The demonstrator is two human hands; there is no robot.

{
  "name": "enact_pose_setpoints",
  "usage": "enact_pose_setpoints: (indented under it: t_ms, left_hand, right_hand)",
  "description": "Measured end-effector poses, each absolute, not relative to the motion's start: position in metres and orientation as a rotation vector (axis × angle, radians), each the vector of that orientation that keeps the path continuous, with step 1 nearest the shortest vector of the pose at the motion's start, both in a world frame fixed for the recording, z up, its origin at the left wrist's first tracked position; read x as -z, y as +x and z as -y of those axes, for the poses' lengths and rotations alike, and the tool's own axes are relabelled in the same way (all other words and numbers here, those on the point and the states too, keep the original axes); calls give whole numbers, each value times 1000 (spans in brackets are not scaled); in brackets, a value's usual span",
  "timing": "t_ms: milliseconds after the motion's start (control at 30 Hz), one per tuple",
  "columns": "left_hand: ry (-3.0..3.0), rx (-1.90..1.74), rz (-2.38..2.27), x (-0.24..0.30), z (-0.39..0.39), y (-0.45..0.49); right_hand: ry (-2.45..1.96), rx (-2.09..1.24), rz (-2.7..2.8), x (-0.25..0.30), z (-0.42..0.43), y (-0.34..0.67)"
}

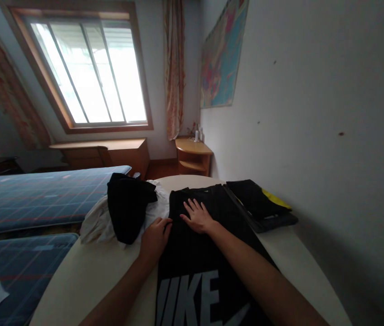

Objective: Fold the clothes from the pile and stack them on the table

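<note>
A black T-shirt (185, 253) with large white lettering, flat on pale bench (86, 276), left hand (155, 238) grip pinching its edge, right hand (197, 217) spread flat on top

Bright window (89, 72) glare, dim foreground, seemingly tilted

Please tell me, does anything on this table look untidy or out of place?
Only the heap at the left edge of the table stands out: a black garment lies crumpled over white clothes. The black shirt with white letters lies flat, and the folded stack near the wall looks neat.
</note>
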State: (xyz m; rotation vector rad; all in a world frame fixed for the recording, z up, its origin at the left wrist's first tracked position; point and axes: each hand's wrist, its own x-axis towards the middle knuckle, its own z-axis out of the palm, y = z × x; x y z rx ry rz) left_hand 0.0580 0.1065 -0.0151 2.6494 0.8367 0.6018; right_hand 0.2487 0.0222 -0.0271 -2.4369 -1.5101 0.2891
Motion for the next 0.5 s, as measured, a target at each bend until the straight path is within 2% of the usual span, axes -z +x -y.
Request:
enact_pose_setpoints:
  t_ms: [200,500]
  left_hand:
    - [2498,-660,-836,9,-107,65]
    - [2620,-629,-817,-2,-82,72]
  right_hand:
    - [-2269,-163,1366,14,-27,247]
    - [-2320,-341,1111,-21,-60,251]
